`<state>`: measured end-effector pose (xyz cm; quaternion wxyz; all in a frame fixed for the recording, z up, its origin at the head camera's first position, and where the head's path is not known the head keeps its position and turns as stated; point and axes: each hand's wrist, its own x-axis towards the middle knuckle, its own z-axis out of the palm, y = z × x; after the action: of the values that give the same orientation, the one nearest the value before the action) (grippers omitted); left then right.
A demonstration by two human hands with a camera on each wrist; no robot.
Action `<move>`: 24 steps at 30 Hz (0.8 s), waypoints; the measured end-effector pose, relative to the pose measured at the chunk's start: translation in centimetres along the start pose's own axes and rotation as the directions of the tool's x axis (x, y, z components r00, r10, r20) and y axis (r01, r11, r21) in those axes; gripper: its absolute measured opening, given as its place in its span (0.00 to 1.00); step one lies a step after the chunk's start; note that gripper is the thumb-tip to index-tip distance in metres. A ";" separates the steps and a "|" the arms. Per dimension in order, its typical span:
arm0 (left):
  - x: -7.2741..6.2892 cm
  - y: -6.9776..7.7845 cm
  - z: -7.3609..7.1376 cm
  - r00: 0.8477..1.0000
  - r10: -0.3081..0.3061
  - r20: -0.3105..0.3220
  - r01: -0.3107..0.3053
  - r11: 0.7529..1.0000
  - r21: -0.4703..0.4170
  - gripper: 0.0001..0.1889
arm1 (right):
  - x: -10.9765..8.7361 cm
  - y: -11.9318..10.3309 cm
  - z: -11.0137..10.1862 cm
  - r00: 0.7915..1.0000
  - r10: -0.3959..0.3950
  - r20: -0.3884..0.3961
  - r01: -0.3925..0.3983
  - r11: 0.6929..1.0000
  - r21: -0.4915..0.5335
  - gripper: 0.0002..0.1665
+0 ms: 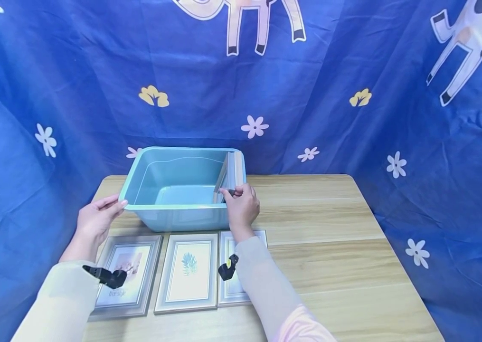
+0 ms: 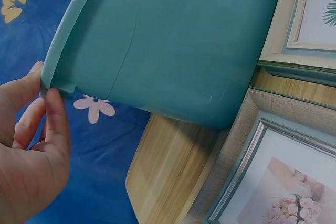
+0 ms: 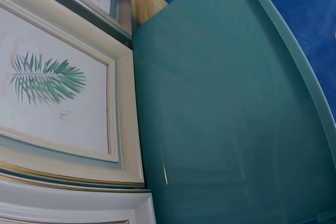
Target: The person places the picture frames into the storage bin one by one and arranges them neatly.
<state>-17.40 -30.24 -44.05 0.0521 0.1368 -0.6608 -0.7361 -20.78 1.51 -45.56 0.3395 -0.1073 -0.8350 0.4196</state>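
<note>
A light blue plastic bin [image 1: 176,217] stands at the back of the table. My left hand [image 1: 94,222] pinches its rim at the near left corner, with thumb and fingers on either side of the lip in the left wrist view. Picture frames [image 1: 231,167] stand on edge inside the bin against its right end; how many is hard to tell. My right hand [image 1: 242,208] reaches over the near right corner and grips the near end of a frame there. The right wrist view shows the bin's outer wall [image 3: 220,98] but not that hand.
In front of the bin lie three picture frames in a row: one with pink flowers [image 1: 127,273], one with a green leaf [image 1: 187,270], and one [image 1: 234,289] partly under my right forearm. Wooden tabletop [image 1: 330,247] extends to the right. A blue patterned curtain [image 1: 206,104] surrounds the table.
</note>
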 end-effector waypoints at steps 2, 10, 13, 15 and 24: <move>-0.1 0.1 0.0 1.000 0.004 -0.001 -0.004 1.000 -0.001 0.38 | 0.0 0.0 0.0 1.000 -0.006 -0.002 0.006 1.000 -0.004 0.24; -0.1 0.0 0.0 1.000 0.012 -0.005 -0.013 0.999 -0.041 0.35 | -0.2 0.2 0.1 0.999 -0.040 -0.020 0.039 0.998 -0.045 0.25; 0.0 -0.1 0.0 1.000 0.006 -0.013 -0.006 0.999 -0.031 0.37 | -0.2 0.2 0.1 0.998 -0.049 -0.030 0.047 0.998 -0.053 0.26; 0.1 -0.1 0.0 1.000 0.004 -0.018 -0.004 1.000 -0.009 0.37 | -0.1 0.3 0.1 0.998 -0.051 -0.033 0.049 0.997 -0.055 0.26; 0.0 0.1 0.1 1.000 0.006 -0.026 -0.005 1.000 0.028 0.39 | 0.0 0.6 0.2 0.998 -0.059 -0.022 0.058 0.997 -0.045 0.27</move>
<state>-17.41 -30.18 -43.93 0.0608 0.1453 -0.6708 -0.7247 -20.93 1.74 -46.11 0.3590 -0.0955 -0.8428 0.3896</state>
